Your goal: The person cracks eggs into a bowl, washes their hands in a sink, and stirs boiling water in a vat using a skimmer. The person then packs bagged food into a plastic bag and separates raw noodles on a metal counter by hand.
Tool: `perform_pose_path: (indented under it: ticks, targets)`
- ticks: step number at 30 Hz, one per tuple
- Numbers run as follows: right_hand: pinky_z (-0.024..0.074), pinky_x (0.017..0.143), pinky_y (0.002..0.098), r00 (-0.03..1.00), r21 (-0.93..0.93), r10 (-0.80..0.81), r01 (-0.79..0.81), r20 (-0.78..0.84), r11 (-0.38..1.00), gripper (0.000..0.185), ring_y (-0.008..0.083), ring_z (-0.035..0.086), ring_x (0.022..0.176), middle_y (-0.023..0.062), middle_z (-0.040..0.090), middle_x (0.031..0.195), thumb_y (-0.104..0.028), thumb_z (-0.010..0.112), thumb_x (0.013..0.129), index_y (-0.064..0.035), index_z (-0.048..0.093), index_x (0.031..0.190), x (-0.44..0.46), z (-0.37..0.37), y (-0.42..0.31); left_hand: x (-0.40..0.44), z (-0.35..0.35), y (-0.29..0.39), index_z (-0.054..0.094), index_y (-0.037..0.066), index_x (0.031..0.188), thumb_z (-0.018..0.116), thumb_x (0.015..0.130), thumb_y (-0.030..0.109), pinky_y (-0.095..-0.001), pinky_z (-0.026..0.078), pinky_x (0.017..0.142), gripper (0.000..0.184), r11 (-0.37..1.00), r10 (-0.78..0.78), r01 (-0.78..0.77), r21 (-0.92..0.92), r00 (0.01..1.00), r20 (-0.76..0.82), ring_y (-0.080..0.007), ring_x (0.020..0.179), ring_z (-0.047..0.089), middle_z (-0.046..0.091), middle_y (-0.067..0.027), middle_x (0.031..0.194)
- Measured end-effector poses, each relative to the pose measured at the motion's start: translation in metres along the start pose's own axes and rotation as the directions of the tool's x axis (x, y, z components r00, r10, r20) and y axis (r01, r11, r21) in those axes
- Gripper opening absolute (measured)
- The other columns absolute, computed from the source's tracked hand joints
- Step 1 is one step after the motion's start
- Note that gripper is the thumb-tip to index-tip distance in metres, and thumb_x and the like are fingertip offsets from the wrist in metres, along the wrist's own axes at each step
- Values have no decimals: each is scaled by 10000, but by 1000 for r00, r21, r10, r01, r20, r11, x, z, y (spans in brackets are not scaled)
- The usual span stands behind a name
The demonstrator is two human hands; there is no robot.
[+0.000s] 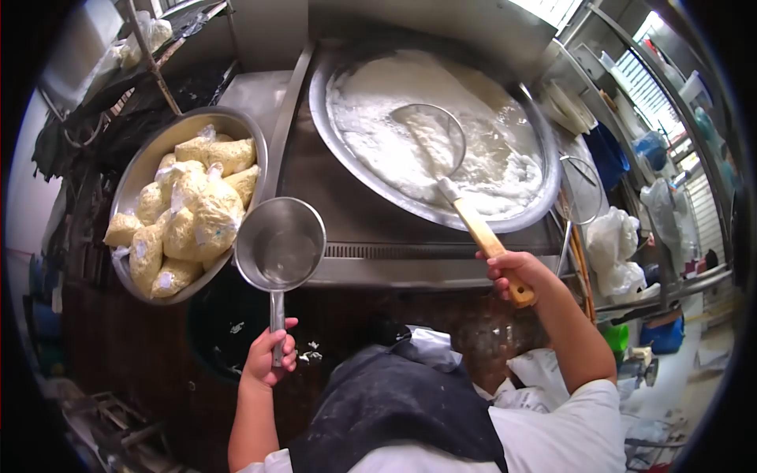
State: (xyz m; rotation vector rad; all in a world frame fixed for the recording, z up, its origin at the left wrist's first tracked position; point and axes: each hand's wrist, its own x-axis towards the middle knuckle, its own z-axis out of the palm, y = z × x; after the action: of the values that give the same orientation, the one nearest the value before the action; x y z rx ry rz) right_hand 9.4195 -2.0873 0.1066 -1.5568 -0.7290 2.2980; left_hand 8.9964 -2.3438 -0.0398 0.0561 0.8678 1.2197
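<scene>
My left hand (270, 356) is closed round the handle of a metal ladle (281, 244), whose deep round bowl faces up beside the bags. The wooden handle of a skimmer (482, 229) is gripped in my right hand (511, 277). Its round wire head lies at the surface of the foamy white liquid (378, 150) in a large metal pan (359, 183). To the left, a big metal bowl (262, 150) holds several knotted clear bags (206, 213) of pale yellow shreds.
The pan sits on a metal stove (347, 236) with a slotted front edge. Another round strainer (579, 189) and white plastic bags (615, 244) are at the right, near a rack. A green container (617, 337) and white sacks (540, 374) stand lower right.
</scene>
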Motion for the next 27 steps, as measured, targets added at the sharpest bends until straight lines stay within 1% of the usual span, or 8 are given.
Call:
perform_pose_path:
  ticks: [4, 11, 13, 14, 15, 17, 24, 27]
  targets:
    - [484, 480, 266, 990, 102, -29, 15, 135, 995, 428, 69, 530, 529, -4, 536, 736, -151, 621, 893, -70, 488, 1292, -8, 26, 18, -7, 6, 6, 520, 53, 1241, 570, 911, 177, -294, 425, 435, 357, 995, 41, -36, 95, 997, -59, -136, 475, 477, 503, -32, 673]
    - [477, 474, 281, 905, -442, -418, 343, -83, 829, 426, 111, 564, 561, 12, 546, 747, -170, 654, 885, -113, 512, 1282, 20, 42, 124, -11, 0, 8, 528, 70, 1229, 571, 912, 178, -287, 413, 435, 338, 991, 29, -20, 132, 997, -72, -119, 478, 474, 505, -19, 683]
    - [513, 572, 333, 796, -662, -597, 397, -96, 636, 459, 186, 636, 653, 58, 625, 826, -173, 651, 873, -132, 517, 1310, 32, 44, 151, -10, 4, 9, 532, 78, 1227, 573, 915, 184, -288, 412, 444, 332, 991, 36, -27, 131, 997, -66, -112, 479, 471, 507, -16, 685]
    - [525, 715, 384, 528, -843, -845, 489, 84, 222, 488, 296, 683, 808, 106, 680, 970, -174, 644, 859, -166, 518, 1330, 61, 24, 173, -9, 3, 9, 533, 80, 1224, 574, 916, 186, -288, 409, 447, 328, 992, 24, -16, 123, 997, -67, -111, 482, 471, 507, -13, 686]
    - [513, 809, 435, 640, -887, -767, 326, -46, 326, 492, 374, 650, 966, 149, 670, 1057, -184, 643, 852, -198, 515, 1327, 40, 47, 167, -8, 3, 9, 534, 82, 1221, 575, 917, 188, -287, 406, 450, 325, 993, 12, -4, 115, 998, -70, -110, 486, 472, 507, -9, 686]
    - [514, 808, 447, 673, -920, -736, 239, -73, 310, 484, 385, 639, 965, 150, 674, 1037, -185, 640, 855, -207, 514, 1321, 43, 50, 171, -9, 4, 9, 538, 89, 1216, 576, 920, 190, -288, 400, 454, 316, 993, 16, -7, 119, 997, -74, -110, 493, 475, 509, -3, 685]
    - [515, 802, 444, 595, -915, -803, 324, 0, 240, 490, 384, 639, 965, 167, 674, 1022, -174, 644, 852, -195, 510, 1323, 13, 48, 166, -10, 6, 10, 537, 90, 1212, 574, 923, 192, -288, 399, 457, 309, 993, -4, 15, 117, 995, -95, -114, 498, 477, 511, -6, 681]
    - [521, 803, 423, 651, -871, -759, 364, -14, 329, 483, 381, 645, 967, 172, 676, 1016, -167, 638, 855, -188, 516, 1322, 14, 28, 165, -10, 6, 12, 534, 89, 1212, 573, 921, 196, -289, 399, 457, 312, 992, -14, 26, 122, 996, -93, -117, 500, 477, 510, -9, 681]
